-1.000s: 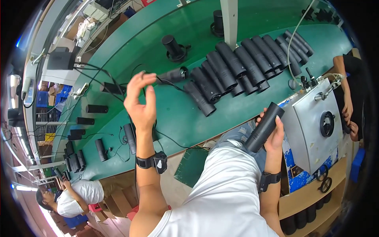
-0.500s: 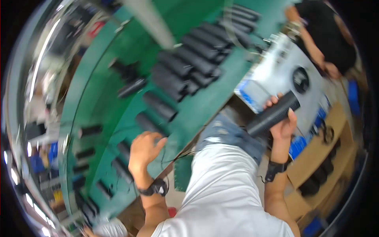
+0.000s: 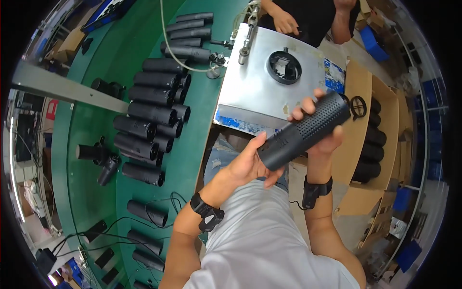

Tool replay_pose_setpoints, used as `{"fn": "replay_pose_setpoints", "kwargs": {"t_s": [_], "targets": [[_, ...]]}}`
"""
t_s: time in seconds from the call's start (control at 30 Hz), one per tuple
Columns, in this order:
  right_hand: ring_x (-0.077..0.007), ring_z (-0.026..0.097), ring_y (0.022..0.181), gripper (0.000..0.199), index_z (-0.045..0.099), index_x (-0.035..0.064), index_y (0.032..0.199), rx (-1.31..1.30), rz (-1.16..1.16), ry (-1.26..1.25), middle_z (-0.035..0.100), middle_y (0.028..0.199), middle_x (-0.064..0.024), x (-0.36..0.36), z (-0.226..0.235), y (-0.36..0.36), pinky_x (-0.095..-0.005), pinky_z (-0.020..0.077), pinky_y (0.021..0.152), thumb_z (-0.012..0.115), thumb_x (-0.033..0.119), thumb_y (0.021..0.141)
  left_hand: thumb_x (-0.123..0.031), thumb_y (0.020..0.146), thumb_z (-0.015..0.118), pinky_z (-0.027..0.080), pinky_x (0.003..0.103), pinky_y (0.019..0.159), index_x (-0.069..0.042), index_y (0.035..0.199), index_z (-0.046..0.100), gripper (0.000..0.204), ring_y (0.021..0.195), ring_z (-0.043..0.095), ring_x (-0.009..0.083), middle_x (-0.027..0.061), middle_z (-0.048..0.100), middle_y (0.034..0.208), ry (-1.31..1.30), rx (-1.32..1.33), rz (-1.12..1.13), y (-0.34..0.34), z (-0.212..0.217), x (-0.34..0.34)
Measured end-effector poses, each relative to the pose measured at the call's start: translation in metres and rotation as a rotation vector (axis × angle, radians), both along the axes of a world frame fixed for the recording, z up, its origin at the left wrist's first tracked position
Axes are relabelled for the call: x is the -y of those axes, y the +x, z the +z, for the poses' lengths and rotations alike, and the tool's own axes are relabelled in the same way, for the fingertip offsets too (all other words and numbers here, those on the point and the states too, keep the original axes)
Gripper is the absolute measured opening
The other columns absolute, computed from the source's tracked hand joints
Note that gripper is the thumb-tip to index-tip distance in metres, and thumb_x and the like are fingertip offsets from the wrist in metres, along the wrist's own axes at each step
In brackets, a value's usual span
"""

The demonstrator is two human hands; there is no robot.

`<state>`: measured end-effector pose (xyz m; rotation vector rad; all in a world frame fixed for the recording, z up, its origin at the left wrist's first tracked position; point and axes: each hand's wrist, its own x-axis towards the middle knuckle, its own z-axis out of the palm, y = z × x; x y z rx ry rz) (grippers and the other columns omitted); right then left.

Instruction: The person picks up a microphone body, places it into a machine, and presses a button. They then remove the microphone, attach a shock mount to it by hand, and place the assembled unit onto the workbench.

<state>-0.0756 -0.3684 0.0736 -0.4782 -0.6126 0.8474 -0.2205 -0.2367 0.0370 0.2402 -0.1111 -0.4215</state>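
Note:
A black cylinder (image 3: 301, 132) with a perforated section slants in front of me, above the edge of a metal box. My right hand (image 3: 332, 142) wraps its upper half from beneath, with fingertips showing over the far side. At its lower end is my left hand (image 3: 246, 164), thumb along one side and fingers curled under the end. Part of both hands' fingers is hidden behind the cylinder. The silvery metal box (image 3: 260, 72) carries a round black ring-shaped fixture (image 3: 284, 67) and a metal clamp (image 3: 248, 41).
Several similar black cylinders (image 3: 151, 113) lie in rows on the green bench (image 3: 187, 127) to the left, with loose cables (image 3: 120, 219) nearer. An open cardboard box (image 3: 353, 130) at right holds more cylinders. Across the metal box, another person's hand (image 3: 286, 21) shows. A grey post (image 3: 67, 89) crosses at left.
My left hand has moved from over the bench to the cylinder's lower end and grips it. My right hand still holds the cylinder. The view has turned, bringing the metal box nearer the middle.

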Motion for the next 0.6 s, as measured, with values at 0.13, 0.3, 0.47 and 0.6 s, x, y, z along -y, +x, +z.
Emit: {"fn": "replay_pose_setpoints", "kwargs": {"t_s": [0.13, 0.3, 0.47, 0.6], "targets": [[-0.0194, 0.051, 0.099, 0.075, 0.034, 0.0143, 0.129, -0.003, 0.091, 0.301, 0.048, 0.102, -0.0006, -0.001, -0.002, 0.026, -0.0456, 0.0371, 0.100, 0.082, 0.027, 0.073, -0.068, 0.093, 0.020, 0.042, 0.033, 0.042, -0.005, 0.101, 0.060, 0.076, 0.042, 0.052, 0.0224, 0.0121, 0.063, 0.070, 0.150, -0.141, -0.079, 0.019, 0.003, 0.006], [-0.0192, 0.049, 0.094, 0.051, 0.041, 0.0071, 0.120, 0.454, -0.577, -0.106, 0.046, 0.101, -0.0051, -0.006, 0.027, 0.072, -0.0382, 0.0393, 0.096, 0.066, 0.021, 0.078, -0.044, 0.102, 0.030, 0.048, 0.026, 0.072, 0.000, 0.107, 0.058, 0.052, 0.075, 0.062, 0.0171, 0.0107, 0.065, 0.082, 0.550, -0.172, 0.160, 0.027, -0.019, 0.005], [-0.0222, 0.057, 0.097, 0.038, 0.050, 0.0025, 0.114, 0.685, -0.769, -0.257, 0.056, 0.101, -0.0104, -0.056, 0.014, 0.132, -0.0363, 0.0454, 0.092, 0.061, 0.006, 0.078, -0.028, 0.100, 0.043, 0.048, 0.025, 0.071, -0.001, 0.107, 0.058, 0.032, 0.077, 0.062, 0.0148, 0.0092, 0.064, 0.085, 0.627, -0.219, 0.255, 0.003, -0.046, -0.007], [-0.0199, 0.060, 0.090, 0.038, 0.052, 0.0021, 0.112, 0.816, -0.735, -0.490, 0.060, 0.097, -0.0096, -0.074, -0.015, 0.146, -0.0340, 0.0478, 0.086, 0.066, 0.003, 0.076, -0.022, 0.099, 0.047, 0.047, 0.024, 0.072, -0.002, 0.107, 0.058, 0.025, 0.078, 0.061, 0.0130, 0.0075, 0.064, 0.086, 0.655, -0.248, 0.266, 0.005, -0.050, -0.016]]}}
